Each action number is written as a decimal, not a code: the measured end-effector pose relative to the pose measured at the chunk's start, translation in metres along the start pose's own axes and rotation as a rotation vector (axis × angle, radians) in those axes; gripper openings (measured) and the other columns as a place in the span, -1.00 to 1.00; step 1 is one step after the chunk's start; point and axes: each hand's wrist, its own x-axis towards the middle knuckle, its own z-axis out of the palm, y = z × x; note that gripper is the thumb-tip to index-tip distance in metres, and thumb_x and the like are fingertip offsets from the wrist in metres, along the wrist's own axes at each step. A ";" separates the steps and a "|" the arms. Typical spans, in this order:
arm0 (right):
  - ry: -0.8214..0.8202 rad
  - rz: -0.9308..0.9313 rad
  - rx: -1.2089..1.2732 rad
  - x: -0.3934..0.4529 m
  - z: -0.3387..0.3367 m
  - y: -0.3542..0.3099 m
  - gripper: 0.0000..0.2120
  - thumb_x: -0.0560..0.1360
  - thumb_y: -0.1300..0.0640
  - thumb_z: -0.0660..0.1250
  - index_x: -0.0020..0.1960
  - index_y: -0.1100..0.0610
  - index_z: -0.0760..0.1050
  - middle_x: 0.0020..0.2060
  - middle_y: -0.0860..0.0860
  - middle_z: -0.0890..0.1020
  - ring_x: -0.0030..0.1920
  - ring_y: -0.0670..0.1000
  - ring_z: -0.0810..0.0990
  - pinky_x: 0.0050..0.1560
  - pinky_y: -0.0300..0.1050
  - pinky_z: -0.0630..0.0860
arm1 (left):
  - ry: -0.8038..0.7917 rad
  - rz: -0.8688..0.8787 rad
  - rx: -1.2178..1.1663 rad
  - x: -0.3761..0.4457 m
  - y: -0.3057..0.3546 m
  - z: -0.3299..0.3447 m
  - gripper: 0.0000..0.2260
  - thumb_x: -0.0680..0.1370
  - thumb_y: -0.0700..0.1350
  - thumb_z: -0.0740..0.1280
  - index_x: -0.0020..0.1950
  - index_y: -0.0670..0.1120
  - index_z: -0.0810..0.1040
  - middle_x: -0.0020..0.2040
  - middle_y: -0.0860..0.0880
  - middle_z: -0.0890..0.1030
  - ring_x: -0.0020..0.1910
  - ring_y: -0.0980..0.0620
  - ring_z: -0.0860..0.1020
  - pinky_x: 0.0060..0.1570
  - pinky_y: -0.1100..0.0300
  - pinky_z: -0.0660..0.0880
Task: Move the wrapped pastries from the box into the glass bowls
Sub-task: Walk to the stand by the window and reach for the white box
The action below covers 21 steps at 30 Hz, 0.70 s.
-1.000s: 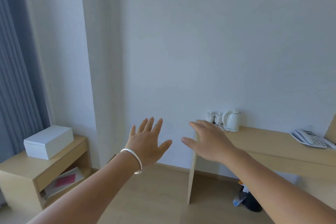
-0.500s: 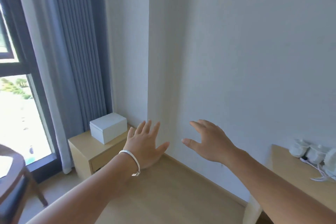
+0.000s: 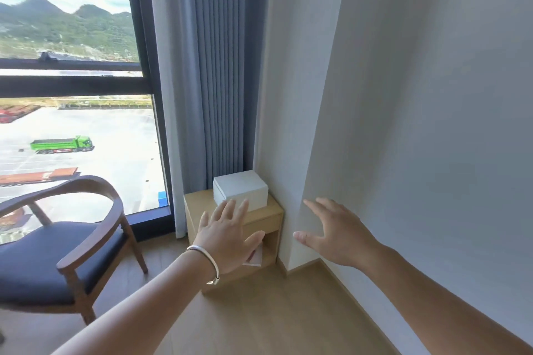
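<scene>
No readable text anywhere.

Blank faces on the white box point(image 3: 240, 192), no print legible on the paper point(image 3: 255, 257) in the cabinet's point(image 3: 268, 219) open shelf, no lettering made out on the green truck point(image 3: 62, 145) beyond the window point(image 3: 72, 78).

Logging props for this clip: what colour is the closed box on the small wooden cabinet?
White, plain; the box shows best in the head view, the only one.
</scene>
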 end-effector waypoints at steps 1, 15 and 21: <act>-0.014 -0.018 0.005 0.017 0.005 0.002 -0.25 0.47 -0.35 0.20 0.53 -0.08 0.08 0.53 -0.03 0.17 0.52 0.01 0.10 0.47 0.00 0.10 | -0.002 -0.021 -0.002 0.010 -0.004 0.003 -0.31 0.51 0.37 -0.03 0.53 0.12 -0.18 0.58 0.00 -0.06 0.53 0.00 -0.16 0.46 -0.12 -0.15; -0.146 -0.143 -0.027 0.305 0.073 0.020 -0.25 0.46 -0.37 0.17 0.53 -0.09 0.07 0.52 -0.05 0.18 0.50 0.02 0.13 0.47 0.03 0.15 | -0.026 -0.199 -0.053 0.241 -0.112 0.060 -0.29 0.50 0.37 -0.01 0.53 0.09 -0.16 0.58 -0.02 -0.04 0.53 -0.02 -0.13 0.48 -0.13 -0.09; -0.186 -0.160 -0.015 0.406 0.098 0.025 -0.26 0.46 -0.35 0.20 0.53 -0.08 0.09 0.50 -0.06 0.22 0.47 0.04 0.20 0.44 0.07 0.24 | -0.059 -0.254 -0.071 0.318 -0.150 0.083 -0.29 0.51 0.36 -0.01 0.54 0.08 -0.15 0.58 -0.02 -0.03 0.53 -0.01 -0.12 0.48 -0.12 -0.10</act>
